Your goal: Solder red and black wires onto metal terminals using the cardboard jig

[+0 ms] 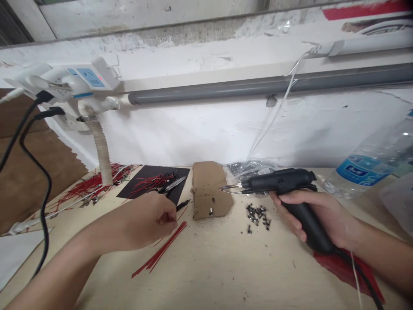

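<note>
My right hand (318,206) is wrapped round the grip of a black soldering gun (280,181), its metal tip pointing left over a piece of brown cardboard (209,181). One small metal part (211,211) rests near the cardboard's front edge. Left of the cardboard, my left hand (145,221) is closed with fingers curled in; whatever they hold, if anything, is hidden. Just below it lies a bundle of red wires (161,252). Scissors (174,185) and more red wires with dark ends (148,183) lie on a black sheet (142,174) behind that hand.
Small metal parts (257,214) are heaped right of the cardboard. A plastic bag of parts (251,168) sits behind it. At the right stands a plastic bottle (364,168). Red wires (90,183) pile up far left, near a power strip (93,76) and black cables (45,172).
</note>
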`<action>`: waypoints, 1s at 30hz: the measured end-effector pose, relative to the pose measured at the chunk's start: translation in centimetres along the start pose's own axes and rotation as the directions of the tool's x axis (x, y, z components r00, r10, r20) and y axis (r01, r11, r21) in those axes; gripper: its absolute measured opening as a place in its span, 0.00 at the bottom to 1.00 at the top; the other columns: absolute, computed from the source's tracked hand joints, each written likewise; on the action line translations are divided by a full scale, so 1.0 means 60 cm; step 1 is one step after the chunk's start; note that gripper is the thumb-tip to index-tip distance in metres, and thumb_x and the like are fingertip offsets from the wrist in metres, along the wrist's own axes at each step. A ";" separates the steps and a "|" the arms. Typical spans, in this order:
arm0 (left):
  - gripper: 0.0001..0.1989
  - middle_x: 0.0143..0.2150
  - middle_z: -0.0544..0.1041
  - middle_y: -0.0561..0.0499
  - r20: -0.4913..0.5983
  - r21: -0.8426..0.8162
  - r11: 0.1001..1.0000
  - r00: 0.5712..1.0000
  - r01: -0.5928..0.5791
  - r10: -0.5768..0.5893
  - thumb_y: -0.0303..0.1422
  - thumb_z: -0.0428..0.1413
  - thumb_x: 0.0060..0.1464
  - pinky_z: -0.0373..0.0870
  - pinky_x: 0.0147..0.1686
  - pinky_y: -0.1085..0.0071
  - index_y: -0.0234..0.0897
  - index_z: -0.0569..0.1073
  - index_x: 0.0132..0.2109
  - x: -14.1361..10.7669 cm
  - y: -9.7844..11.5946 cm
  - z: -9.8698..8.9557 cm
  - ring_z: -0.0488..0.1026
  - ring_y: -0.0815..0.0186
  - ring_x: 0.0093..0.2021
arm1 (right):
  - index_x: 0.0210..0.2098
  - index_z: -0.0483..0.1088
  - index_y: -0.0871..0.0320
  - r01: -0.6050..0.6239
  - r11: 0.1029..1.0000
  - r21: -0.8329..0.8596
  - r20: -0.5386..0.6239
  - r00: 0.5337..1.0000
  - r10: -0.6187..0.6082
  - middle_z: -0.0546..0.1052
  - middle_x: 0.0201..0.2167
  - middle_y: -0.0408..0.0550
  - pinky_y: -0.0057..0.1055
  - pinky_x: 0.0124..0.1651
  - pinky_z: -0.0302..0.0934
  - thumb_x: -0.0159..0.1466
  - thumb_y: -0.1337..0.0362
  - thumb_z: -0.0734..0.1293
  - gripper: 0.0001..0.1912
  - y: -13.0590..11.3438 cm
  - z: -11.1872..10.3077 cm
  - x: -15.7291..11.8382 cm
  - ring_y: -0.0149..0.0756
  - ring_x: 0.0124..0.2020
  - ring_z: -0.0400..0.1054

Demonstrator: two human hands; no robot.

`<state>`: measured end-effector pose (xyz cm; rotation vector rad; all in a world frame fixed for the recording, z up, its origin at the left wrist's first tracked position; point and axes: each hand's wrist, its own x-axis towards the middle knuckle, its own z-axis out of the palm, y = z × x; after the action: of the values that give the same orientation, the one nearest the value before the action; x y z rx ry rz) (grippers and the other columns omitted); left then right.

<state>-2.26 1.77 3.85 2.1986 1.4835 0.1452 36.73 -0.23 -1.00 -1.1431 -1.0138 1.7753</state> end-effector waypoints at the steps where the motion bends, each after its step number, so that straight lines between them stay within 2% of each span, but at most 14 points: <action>1: 0.11 0.22 0.72 0.56 0.050 -0.008 1.000 0.999 0.012 -0.012 0.33 0.57 0.55 0.50 0.19 0.73 0.41 0.76 0.25 0.002 0.005 0.000 0.62 0.70 0.21 | 0.34 0.78 0.59 0.000 1.000 -0.001 0.004 1.000 0.000 0.73 0.13 0.43 0.22 0.16 0.59 0.60 0.52 0.74 0.15 0.001 -0.001 0.000 0.30 0.12 0.66; 3: 0.11 0.25 0.75 0.55 0.093 -0.062 0.998 0.996 0.020 -0.015 0.35 0.56 0.59 0.54 0.22 0.73 0.41 0.79 0.31 0.009 0.015 0.004 0.65 0.69 0.24 | 0.33 0.78 0.58 -0.007 1.000 -0.002 0.016 1.000 0.007 0.74 0.13 0.43 0.22 0.16 0.58 0.61 0.52 0.74 0.15 0.002 -0.003 0.000 0.30 0.12 0.66; 6: 0.09 0.30 0.79 0.55 0.023 -0.186 0.982 0.999 -0.031 0.036 0.38 0.57 0.62 0.61 0.26 0.73 0.43 0.81 0.41 0.019 0.026 0.017 0.71 0.67 0.29 | 0.31 0.76 0.58 -0.023 1.000 -0.004 0.056 0.998 0.024 0.73 0.13 0.43 0.22 0.14 0.58 0.61 0.51 0.73 0.15 0.005 -0.007 -0.001 0.31 0.11 0.65; 8: 0.12 0.31 0.80 0.55 -0.039 -0.275 0.958 0.996 -0.082 0.075 0.38 0.58 0.63 0.63 0.28 0.73 0.44 0.78 0.51 0.024 0.030 0.027 0.73 0.66 0.30 | 0.30 0.76 0.57 -0.033 0.999 -0.007 0.088 0.996 0.033 0.72 0.12 0.43 0.23 0.13 0.57 0.61 0.51 0.73 0.15 0.007 -0.008 -0.001 0.31 0.10 0.64; 10: 0.16 0.30 0.79 0.56 -0.097 -0.365 0.923 0.991 -0.125 0.096 0.37 0.59 0.63 0.65 0.29 0.73 0.44 0.74 0.57 0.026 0.035 0.035 0.73 0.66 0.30 | 0.31 0.77 0.57 -0.036 0.999 -0.008 0.111 0.993 0.037 0.72 0.12 0.43 0.23 0.13 0.57 0.61 0.51 0.73 0.15 0.009 -0.009 -0.001 0.31 0.10 0.64; 15: 0.06 0.34 0.82 0.53 -0.207 -0.504 0.838 0.971 -0.211 0.120 0.35 0.60 0.62 0.71 0.35 0.72 0.44 0.83 0.42 0.020 0.056 0.046 0.77 0.66 0.34 | 0.32 0.77 0.56 -0.057 0.998 -0.008 0.134 0.989 0.057 0.73 0.12 0.44 0.23 0.13 0.58 0.60 0.51 0.74 0.14 0.012 -0.011 0.001 0.32 0.10 0.64; 20: 0.06 0.36 0.85 0.52 -0.277 -0.673 0.673 0.949 -0.305 0.153 0.30 0.62 0.60 0.76 0.39 0.73 0.44 0.85 0.41 0.011 0.075 0.047 0.80 0.66 0.38 | 0.31 0.77 0.56 -0.093 0.995 -0.023 0.125 0.988 0.095 0.73 0.11 0.43 0.22 0.12 0.58 0.59 0.50 0.74 0.15 0.015 -0.015 0.004 0.31 0.09 0.63; 25: 0.07 0.37 0.86 0.52 -0.412 -0.685 0.634 0.908 -0.359 0.068 0.29 0.66 0.58 0.79 0.37 0.76 0.44 0.86 0.43 0.011 0.084 0.059 0.82 0.68 0.37 | 0.29 0.76 0.57 -0.096 0.994 -0.056 0.102 0.990 0.101 0.71 0.10 0.42 0.22 0.12 0.57 0.60 0.48 0.75 0.18 0.015 -0.012 0.001 0.29 0.09 0.62; 27: 0.06 0.38 0.87 0.52 -0.489 -0.662 0.641 0.872 -0.388 0.022 0.30 0.66 0.58 0.80 0.36 0.76 0.44 0.86 0.42 0.010 0.083 0.072 0.82 0.68 0.36 | 0.28 0.76 0.57 -0.080 0.995 -0.065 0.098 0.991 0.086 0.71 0.11 0.42 0.21 0.13 0.58 0.62 0.48 0.75 0.19 0.015 -0.009 -0.003 0.28 0.10 0.62; 30: 0.05 0.38 0.87 0.53 -0.587 -0.591 0.710 0.808 -0.384 -0.052 0.31 0.66 0.59 0.80 0.37 0.74 0.45 0.86 0.42 0.005 0.075 0.094 0.82 0.67 0.37 | 0.28 0.76 0.57 -0.066 0.995 -0.070 0.097 0.993 0.072 0.71 0.11 0.42 0.21 0.15 0.58 0.64 0.49 0.74 0.19 0.015 -0.008 -0.007 0.27 0.11 0.62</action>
<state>3.63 -1.17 0.87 1.6925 1.1711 1.3175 37.12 -0.85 -1.78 -1.1523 -1.1118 1.8817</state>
